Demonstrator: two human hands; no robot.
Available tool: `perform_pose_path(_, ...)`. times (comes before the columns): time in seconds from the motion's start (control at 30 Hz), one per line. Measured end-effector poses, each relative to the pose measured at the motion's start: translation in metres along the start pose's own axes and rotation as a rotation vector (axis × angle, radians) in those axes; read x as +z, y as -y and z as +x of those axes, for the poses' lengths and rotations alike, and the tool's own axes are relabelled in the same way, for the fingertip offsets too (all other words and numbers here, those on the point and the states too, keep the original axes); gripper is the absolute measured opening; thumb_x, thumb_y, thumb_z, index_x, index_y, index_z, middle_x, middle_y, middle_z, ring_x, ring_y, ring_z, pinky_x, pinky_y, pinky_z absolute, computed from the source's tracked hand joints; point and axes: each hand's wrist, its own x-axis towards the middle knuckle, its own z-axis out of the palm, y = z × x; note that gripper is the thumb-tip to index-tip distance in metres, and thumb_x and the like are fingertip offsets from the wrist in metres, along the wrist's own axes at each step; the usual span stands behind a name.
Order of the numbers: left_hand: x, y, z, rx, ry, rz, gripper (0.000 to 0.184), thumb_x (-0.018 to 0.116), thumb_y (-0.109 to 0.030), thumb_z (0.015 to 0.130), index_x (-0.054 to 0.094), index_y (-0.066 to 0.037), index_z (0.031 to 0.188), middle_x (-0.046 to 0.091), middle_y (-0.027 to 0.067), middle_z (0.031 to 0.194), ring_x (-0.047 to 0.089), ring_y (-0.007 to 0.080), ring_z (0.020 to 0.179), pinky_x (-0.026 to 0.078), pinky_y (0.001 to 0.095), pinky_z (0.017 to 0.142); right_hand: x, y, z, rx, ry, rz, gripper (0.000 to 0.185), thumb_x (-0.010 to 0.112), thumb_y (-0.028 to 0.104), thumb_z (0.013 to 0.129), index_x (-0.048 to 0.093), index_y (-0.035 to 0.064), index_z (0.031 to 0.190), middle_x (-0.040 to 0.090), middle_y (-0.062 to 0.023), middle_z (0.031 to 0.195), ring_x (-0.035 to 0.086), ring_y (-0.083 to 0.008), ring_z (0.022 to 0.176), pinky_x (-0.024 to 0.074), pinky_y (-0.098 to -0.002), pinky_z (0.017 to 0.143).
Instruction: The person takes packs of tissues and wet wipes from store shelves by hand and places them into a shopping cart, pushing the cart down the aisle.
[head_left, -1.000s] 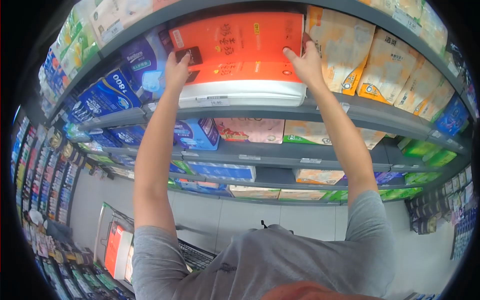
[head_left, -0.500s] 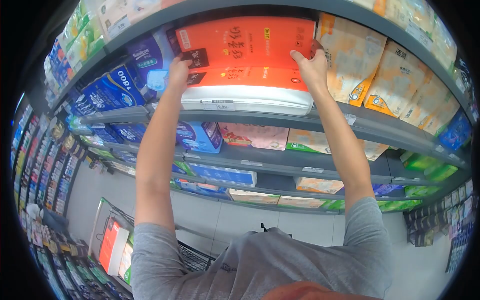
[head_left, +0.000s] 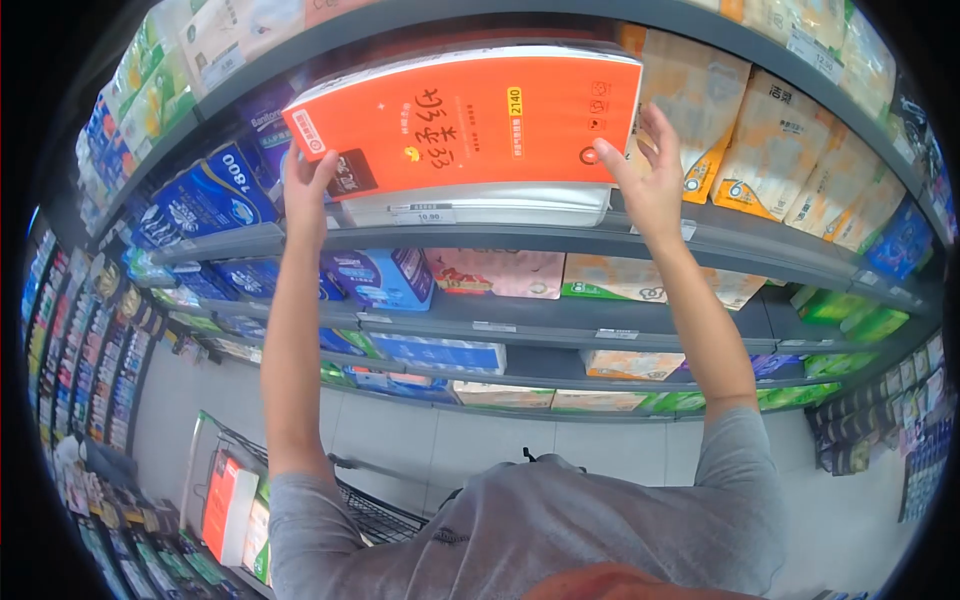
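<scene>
One orange-and-white plastic-wrapped block pack (head_left: pixel 470 120) | my left hand (head_left: pixel 308 190) is pinching its left end, my right hand (head_left: pixel 650 185) spreading at its right | probably handling light, squashy; ends suiting grip

Quick tally: the person has two hands up, one left hand (head_left: pixel 308 190) and one right hand (head_left: pixel 652 190). Between them, one orange pack (head_left: pixel 470 120). Also one shopping cart (head_left: pixel 385 515), and one pink pack (head_left: pixel 505 273) a shelf down.
</scene>
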Motion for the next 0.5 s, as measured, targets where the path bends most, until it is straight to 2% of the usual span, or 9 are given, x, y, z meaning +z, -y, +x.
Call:
perform_pose_path(0.03, -0.006, 0.000, 0.007, -0.060, 0.108, -0.047, 0.060, 0.075, -0.018, 0.081, 0.046, -0.002, 0.132, 0.058, 0.0115, 0.124, 0.055, 0.0210, 0.114, 0.043, 0.0335, 0.095, 0.001, -0.003, 0.005, 0.102, 0.136, 0.164, 0.071, 0.079, 0.026, 0.078, 0.044, -0.0043, 0.131, 0.055, -0.0195, 0.125, 0.054, -0.0253, 0.118, 0.0433, -0.0410, 0.099)
perform_pose_path(0.07, -0.009, 0.003, 0.010, -0.065, 0.103, -0.045, 0.060, 0.075, -0.018, 0.081, 0.046, -0.002, 0.132, 0.058, 0.0115, 0.124, 0.055, 0.0210, 0.114, 0.043, 0.0335, 0.095, 0.003, -0.005, 0.009, 0.204, 0.271, 0.327, 0.069, 0.080, 0.026, 0.077, 0.045, -0.0041, 0.129, 0.058, -0.0189, 0.122, 0.056, -0.0248, 0.114, 0.0459, -0.0396, 0.096)
perform_pose_path(0.13, -0.006, -0.004, 0.012, -0.189, 0.268, 0.022, 0.060, 0.076, -0.015, 0.079, 0.047, -0.002, 0.130, 0.060, 0.0102, 0.118, 0.058, 0.0195, 0.109, 0.044, 0.0331, 0.092, 0.009, -0.007, 0.011, 0.216, 0.287, 0.323, 0.068, 0.080, 0.025, 0.077, 0.046, -0.0042, 0.127, 0.059, -0.0181, 0.119, 0.059, -0.0242, 0.110, 0.0477, -0.0375, 0.093)
perform_pose_path(0.17, -0.005, -0.007, 0.011, -0.172, 0.306, 0.070, 0.061, 0.077, -0.012, 0.076, 0.047, -0.003, 0.128, 0.060, 0.0095, 0.116, 0.058, 0.0182, 0.106, 0.046, 0.0334, 0.089, 0.012, -0.007, 0.012, 0.221, 0.297, 0.319, 0.067, 0.081, 0.025, 0.076, 0.046, -0.0044, 0.125, 0.061, -0.0174, 0.116, 0.061, -0.0236, 0.106, 0.0495, -0.0355, 0.091)
perform_pose_path(0.3, -0.012, -0.008, -0.002, -0.166, 0.223, 0.012, 0.056, 0.077, -0.010, 0.074, 0.052, -0.001, 0.124, 0.063, 0.0092, 0.108, 0.062, 0.0183, 0.097, 0.050, 0.0325, 0.083, 0.006, 0.003, 0.005, 0.275, 0.313, 0.271, 0.068, 0.083, 0.022, 0.074, 0.046, -0.0037, 0.125, 0.063, -0.0164, 0.114, 0.063, -0.0228, 0.103, 0.0511, -0.0332, 0.089)
perform_pose_path(0.37, -0.029, -0.007, -0.007, -0.204, 0.316, 0.067, 0.050, 0.076, -0.007, 0.073, 0.057, 0.000, 0.118, 0.066, 0.0097, 0.102, 0.065, 0.0189, 0.091, 0.053, 0.0311, 0.078, 0.000, 0.013, -0.004, 0.247, 0.316, 0.212, 0.070, 0.083, 0.020, 0.073, 0.045, -0.0032, 0.126, 0.063, -0.0161, 0.114, 0.063, -0.0227, 0.104, 0.0511, -0.0332, 0.089)
perform_pose_path(0.4, -0.032, -0.013, -0.014, -0.210, 0.300, 0.069, 0.050, 0.076, -0.007, 0.073, 0.057, 0.000, 0.118, 0.066, 0.0097, 0.102, 0.065, 0.0189, 0.091, 0.053, 0.0311, 0.078, -0.002, 0.022, -0.010, 0.217, 0.318, 0.158, 0.071, 0.084, 0.018, 0.072, 0.045, -0.0026, 0.127, 0.063, -0.0158, 0.114, 0.062, -0.0227, 0.105, 0.0510, -0.0332, 0.090)
perform_pose_path(0.47, -0.037, -0.033, -0.037, -0.210, 0.325, 0.091, 0.053, 0.075, -0.006, 0.072, 0.056, 0.002, 0.120, 0.065, 0.0092, 0.111, 0.062, 0.0182, 0.102, 0.047, 0.0326, 0.092, -0.004, 0.040, -0.022, 0.193, 0.308, 0.282, 0.068, 0.082, 0.008, 0.072, 0.044, -0.0019, 0.128, 0.061, -0.0141, 0.116, 0.061, -0.0223, 0.107, 0.0509, -0.0341, 0.092)
perform_pose_path(0.5, -0.047, -0.036, -0.048, -0.177, 0.315, 0.138, 0.053, 0.076, -0.005, 0.069, 0.057, 0.002, 0.118, 0.066, 0.0083, 0.109, 0.063, 0.0175, 0.100, 0.048, 0.0323, 0.089, -0.004, 0.041, -0.028, 0.161, 0.316, 0.368, 0.067, 0.081, 0.005, 0.073, 0.044, -0.0021, 0.128, 0.061, -0.0136, 0.116, 0.061, -0.0221, 0.106, 0.0512, -0.0344, 0.092)
